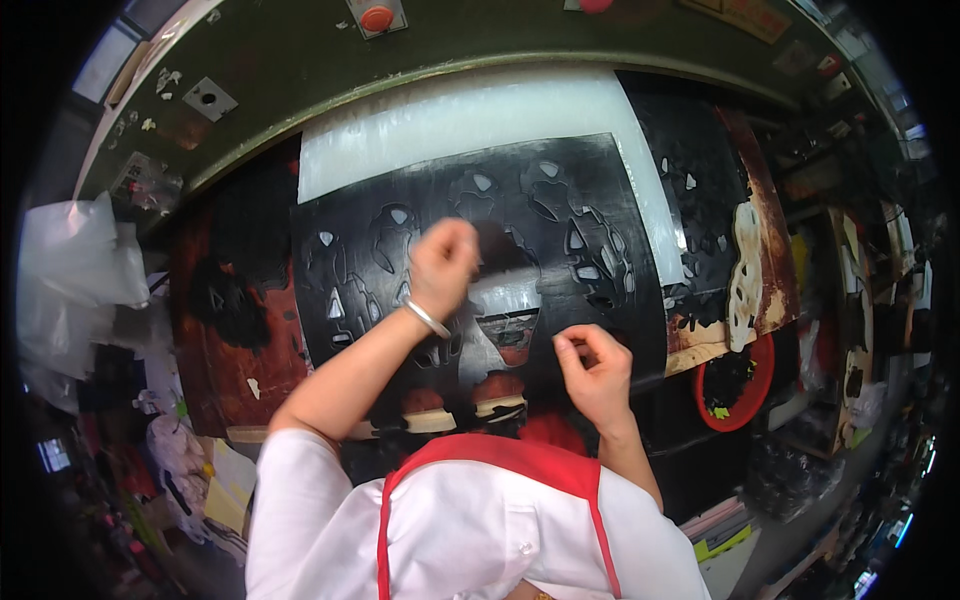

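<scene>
A large black sheet with several cut outlines lies in front of me, partly over a white board. Pale surface shows through its small cut openings and a big gap in its middle. Above the sheet, just left of that gap, my left hand is closed in a fist. A blurred dark patch beside its fingers may be a loose piece; I cannot tell. My right hand is held over the sheet's near right part, thumb and forefinger pinched together. Whatever it pinches, if anything, is too small to make out.
A green machine beam with a red button runs across the far side. Black scraps fill a red bowl at the right. Beside it lies a cream cut-out strip. Clear plastic bags hang at the left.
</scene>
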Demonstrator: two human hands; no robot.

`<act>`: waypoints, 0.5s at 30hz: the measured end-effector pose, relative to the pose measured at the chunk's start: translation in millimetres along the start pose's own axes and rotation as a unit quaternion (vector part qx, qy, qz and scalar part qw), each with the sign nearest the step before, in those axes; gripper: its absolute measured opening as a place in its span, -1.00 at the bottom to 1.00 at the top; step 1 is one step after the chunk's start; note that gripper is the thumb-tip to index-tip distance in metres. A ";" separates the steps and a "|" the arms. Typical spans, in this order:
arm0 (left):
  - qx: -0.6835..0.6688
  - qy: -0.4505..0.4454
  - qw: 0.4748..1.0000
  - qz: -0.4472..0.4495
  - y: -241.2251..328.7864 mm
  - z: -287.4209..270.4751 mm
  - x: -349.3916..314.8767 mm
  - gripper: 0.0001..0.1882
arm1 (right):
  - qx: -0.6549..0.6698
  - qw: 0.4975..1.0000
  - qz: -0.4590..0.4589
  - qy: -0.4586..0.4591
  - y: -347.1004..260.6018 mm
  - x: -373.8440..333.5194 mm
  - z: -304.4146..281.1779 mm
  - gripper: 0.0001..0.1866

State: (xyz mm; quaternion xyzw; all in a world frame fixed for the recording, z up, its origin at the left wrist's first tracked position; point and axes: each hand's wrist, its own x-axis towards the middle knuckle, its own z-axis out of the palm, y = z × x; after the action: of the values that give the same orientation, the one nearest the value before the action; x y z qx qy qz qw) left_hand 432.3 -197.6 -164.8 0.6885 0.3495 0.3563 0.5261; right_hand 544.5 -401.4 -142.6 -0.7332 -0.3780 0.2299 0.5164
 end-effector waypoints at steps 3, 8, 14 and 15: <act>-0.134 0.029 0.987 -0.081 15.6 -3.0 4.7 -0.78 | 0.152 0.980 0.093 -0.091 -2.9 11.3 30.2 -0.83; -0.098 -0.132 0.986 -0.013 6.2 3.5 -30.7 -0.81 | 0.068 0.988 0.084 -0.106 2.3 40.3 64.6 -0.59; -0.204 -0.154 0.947 -0.193 -17.2 17.1 -33.7 -0.72 | -0.028 0.999 -0.009 0.012 12.7 41.6 80.1 -0.63; -0.161 -0.134 0.947 -0.246 -13.0 18.0 -27.7 -0.72 | -0.044 0.999 -0.022 0.016 15.9 39.4 81.4 -0.67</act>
State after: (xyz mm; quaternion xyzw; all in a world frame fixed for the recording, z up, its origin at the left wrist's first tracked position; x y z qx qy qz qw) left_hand 432.4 -227.2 -184.4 0.5287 0.3721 0.1724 0.7432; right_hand 514.2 -325.6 -184.6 -0.7506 -0.3954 0.1895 0.4943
